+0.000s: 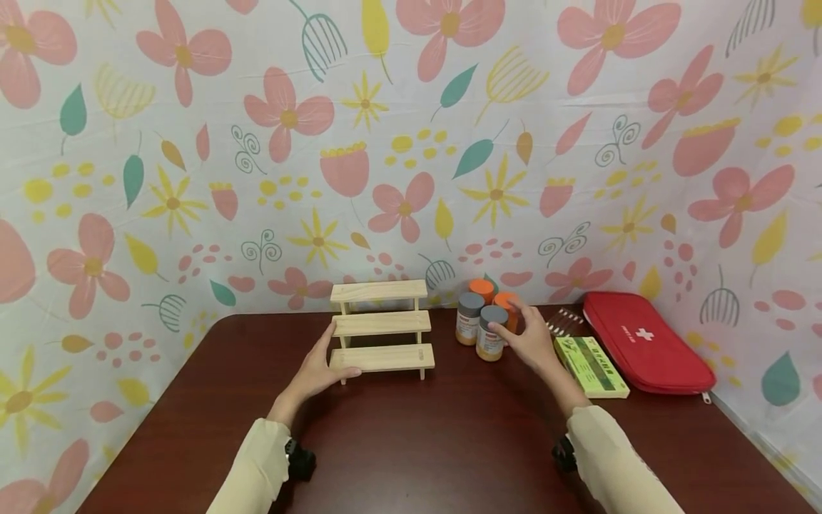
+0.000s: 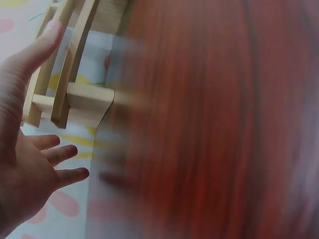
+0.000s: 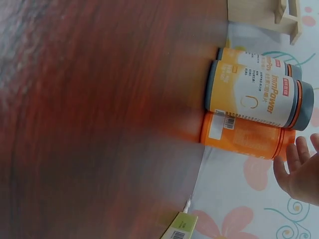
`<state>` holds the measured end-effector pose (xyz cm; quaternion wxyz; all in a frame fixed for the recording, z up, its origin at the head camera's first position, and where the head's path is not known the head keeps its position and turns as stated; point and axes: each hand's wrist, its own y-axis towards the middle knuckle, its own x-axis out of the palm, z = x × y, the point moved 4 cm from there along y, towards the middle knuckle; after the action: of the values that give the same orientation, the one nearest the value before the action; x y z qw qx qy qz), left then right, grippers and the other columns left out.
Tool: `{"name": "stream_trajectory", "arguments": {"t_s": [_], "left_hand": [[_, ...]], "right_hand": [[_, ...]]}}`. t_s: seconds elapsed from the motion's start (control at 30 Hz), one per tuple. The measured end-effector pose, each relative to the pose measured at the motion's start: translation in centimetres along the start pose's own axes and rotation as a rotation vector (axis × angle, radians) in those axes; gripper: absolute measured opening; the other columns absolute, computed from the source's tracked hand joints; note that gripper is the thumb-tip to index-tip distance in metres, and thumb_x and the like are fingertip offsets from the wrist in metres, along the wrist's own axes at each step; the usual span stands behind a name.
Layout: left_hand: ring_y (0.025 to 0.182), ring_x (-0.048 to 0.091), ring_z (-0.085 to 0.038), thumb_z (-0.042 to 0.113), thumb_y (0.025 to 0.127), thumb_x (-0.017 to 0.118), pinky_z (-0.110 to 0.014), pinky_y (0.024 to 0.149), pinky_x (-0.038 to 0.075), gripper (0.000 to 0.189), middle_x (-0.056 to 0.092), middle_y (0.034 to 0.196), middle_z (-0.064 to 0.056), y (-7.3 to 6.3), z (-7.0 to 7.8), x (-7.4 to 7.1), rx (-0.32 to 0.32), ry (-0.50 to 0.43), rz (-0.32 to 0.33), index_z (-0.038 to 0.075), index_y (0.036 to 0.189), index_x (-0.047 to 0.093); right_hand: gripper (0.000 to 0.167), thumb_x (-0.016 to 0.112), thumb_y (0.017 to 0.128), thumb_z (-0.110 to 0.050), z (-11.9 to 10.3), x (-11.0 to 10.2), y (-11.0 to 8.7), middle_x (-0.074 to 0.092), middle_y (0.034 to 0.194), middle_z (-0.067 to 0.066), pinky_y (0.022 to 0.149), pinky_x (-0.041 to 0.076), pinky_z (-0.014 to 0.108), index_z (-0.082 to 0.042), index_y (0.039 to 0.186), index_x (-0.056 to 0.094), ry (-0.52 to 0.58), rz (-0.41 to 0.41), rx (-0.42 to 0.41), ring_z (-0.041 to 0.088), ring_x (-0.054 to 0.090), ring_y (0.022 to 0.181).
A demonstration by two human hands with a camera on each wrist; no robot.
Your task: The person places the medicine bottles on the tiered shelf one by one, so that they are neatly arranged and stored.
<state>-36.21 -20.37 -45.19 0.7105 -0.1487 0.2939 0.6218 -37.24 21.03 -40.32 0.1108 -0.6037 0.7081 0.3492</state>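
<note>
A three-tier wooden stand stands left of centre on the table. My left hand is at its left side, fingers spread; the thumb reaches across the lowest tier's front corner, though contact is unclear. In the left wrist view the fingers of this hand are extended beside the wooden stand. Two grey-lidded bottles stand grouped with two orange bottles. Around the right side of this group is my right hand, its fingers by the cap of the nearer orange bottle, not visibly gripping it.
Right of the bottles lie a blister pack of capsules, a green-yellow box and a red zipped pouch with a white cross. A flower-patterned cloth hangs behind the dark brown table.
</note>
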Motion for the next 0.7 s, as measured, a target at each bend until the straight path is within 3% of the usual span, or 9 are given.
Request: {"name": "stream_trajectory", "arguments": {"t_s": [0.27,0.37,0.4,0.5,0.6,0.7], "left_hand": [[0.146,0.027,-0.041,0.032,0.075,0.085,-0.062,0.108,0.034,0.11,0.021,0.162,-0.015,-0.1,-0.3,0.3,0.003,-0.077,0.061,0.029,0.157,0.012],[0.122,0.052,-0.049,0.029,0.077,0.084,-0.057,0.092,0.049,0.108,0.026,0.159,-0.02,-0.1,-0.6,0.7,-0.009,-0.123,0.058,0.032,0.156,0.011],[0.117,0.055,-0.05,0.028,0.077,0.084,-0.052,0.086,0.052,0.108,0.028,0.157,-0.021,-0.1,-0.8,0.8,-0.01,-0.138,0.06,0.032,0.156,0.012],[0.118,0.055,-0.049,0.023,0.077,0.084,-0.043,0.075,0.053,0.107,0.027,0.158,-0.021,-0.1,-1.2,1.3,-0.009,-0.197,0.055,0.033,0.155,0.011],[0.142,0.034,-0.041,0.02,0.078,0.083,-0.04,0.077,0.052,0.105,0.023,0.16,-0.018,0.0,-1.5,1.6,0.014,-0.249,0.066,0.031,0.155,0.013],[0.143,0.032,-0.04,0.015,0.079,0.082,-0.042,0.068,0.053,0.103,0.018,0.161,-0.016,0.0,-1.7,1.7,0.025,-0.317,0.066,0.032,0.155,0.014]], "right_hand": [[0.071,0.073,0.088,-0.032,-0.1,0.9,0.2,0.044,0.136,0.025,0.107,0.036,0.056,-0.002,0.144,0.042,0.025,-0.005,0.033,0.041,0.043,0.128],[0.069,0.072,0.089,-0.034,0.2,1.1,0.2,0.043,0.136,0.024,0.106,0.037,0.056,-0.003,0.144,0.042,0.018,-0.008,0.049,0.04,0.044,0.127],[0.069,0.072,0.089,-0.034,0.3,1.2,0.1,0.043,0.135,0.024,0.105,0.037,0.056,-0.003,0.143,0.042,0.01,-0.008,0.056,0.04,0.044,0.126],[0.067,0.071,0.09,-0.033,0.7,1.5,0.0,0.043,0.133,0.024,0.102,0.038,0.056,-0.005,0.143,0.043,-0.006,-0.006,0.07,0.041,0.045,0.123],[0.064,0.071,0.09,-0.031,0.9,1.6,-0.1,0.044,0.131,0.024,0.1,0.039,0.057,-0.005,0.142,0.043,-0.011,0.009,0.068,0.042,0.046,0.121],[0.063,0.072,0.089,-0.031,0.9,1.7,0.0,0.046,0.13,0.024,0.098,0.041,0.057,-0.006,0.141,0.045,-0.023,0.023,0.056,0.043,0.048,0.119]]}}
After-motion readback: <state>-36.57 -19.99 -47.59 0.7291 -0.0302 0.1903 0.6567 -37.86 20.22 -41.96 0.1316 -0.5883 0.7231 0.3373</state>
